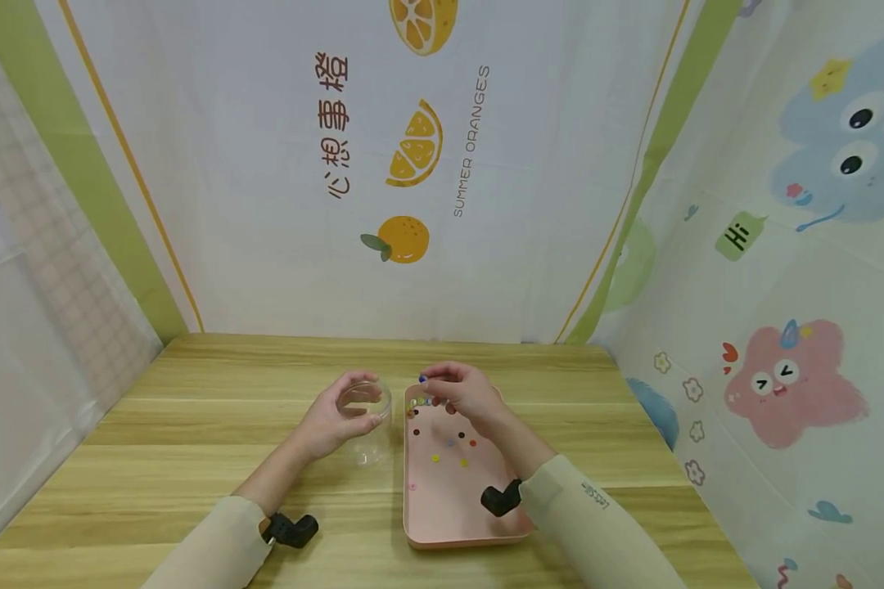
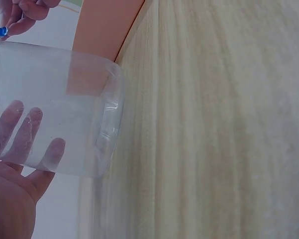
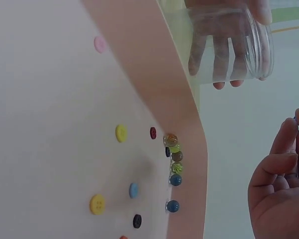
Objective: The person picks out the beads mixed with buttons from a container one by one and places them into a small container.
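Note:
My left hand (image 1: pixel 326 424) grips a clear jar (image 1: pixel 372 446) near its open top, fingers and thumb curled round it. In the left wrist view, nothing shows through the see-through wall of the jar (image 2: pixel 49 79) except the fingers and the tray behind. Just right of the jar's mouth, my right hand (image 1: pixel 470 397) pinches a small blue marble (image 2: pixel 2 32) between thumb and fingertips. It is raised over the far end of a pink tray (image 1: pixel 449 511). Inside, several glass marbles (image 3: pixel 175 179) line the far wall, and several coloured buttons (image 3: pixel 97 204) lie scattered.
The tray stands on a wood-grain table (image 1: pixel 162 458), right beside the jar. Behind the table hangs a white curtain (image 1: pixel 265 245) with orange prints. Another printed curtain (image 1: pixel 707 343) closes off the right side.

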### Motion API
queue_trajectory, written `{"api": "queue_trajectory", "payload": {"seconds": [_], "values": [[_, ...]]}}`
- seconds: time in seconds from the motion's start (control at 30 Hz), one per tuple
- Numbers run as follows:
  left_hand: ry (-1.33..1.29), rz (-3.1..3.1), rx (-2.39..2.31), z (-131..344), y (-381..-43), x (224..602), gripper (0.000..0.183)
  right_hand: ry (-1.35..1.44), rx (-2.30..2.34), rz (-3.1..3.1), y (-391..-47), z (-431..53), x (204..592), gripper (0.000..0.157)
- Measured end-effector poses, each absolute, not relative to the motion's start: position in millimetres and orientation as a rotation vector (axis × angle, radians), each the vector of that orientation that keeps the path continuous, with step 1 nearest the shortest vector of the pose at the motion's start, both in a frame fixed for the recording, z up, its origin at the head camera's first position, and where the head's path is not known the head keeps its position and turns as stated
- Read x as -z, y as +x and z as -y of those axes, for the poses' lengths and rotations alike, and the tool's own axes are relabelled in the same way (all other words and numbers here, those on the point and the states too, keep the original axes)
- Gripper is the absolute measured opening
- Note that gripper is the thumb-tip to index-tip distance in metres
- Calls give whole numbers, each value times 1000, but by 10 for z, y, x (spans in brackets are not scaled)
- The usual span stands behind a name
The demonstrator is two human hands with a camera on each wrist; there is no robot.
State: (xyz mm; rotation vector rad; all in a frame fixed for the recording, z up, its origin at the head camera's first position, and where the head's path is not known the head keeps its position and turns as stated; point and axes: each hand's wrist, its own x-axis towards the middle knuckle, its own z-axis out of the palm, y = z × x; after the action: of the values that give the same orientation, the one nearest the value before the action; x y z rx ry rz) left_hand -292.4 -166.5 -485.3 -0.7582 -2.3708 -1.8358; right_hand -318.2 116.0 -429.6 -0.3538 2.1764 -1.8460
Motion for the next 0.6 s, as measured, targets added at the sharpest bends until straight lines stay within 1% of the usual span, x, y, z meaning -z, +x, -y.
{"api": "queue_trajectory", "payload": {"seconds": [0.47, 0.6], "values": [[-760, 2370, 1826, 1661, -2922, 4855, 61, -413, 1860, -2161, -3137, -1119, 4150, 34], [-759, 2374, 1826, 1661, -2923, 4851, 62, -429, 1847, -2162, -3123, -1097, 4105, 33]]}}
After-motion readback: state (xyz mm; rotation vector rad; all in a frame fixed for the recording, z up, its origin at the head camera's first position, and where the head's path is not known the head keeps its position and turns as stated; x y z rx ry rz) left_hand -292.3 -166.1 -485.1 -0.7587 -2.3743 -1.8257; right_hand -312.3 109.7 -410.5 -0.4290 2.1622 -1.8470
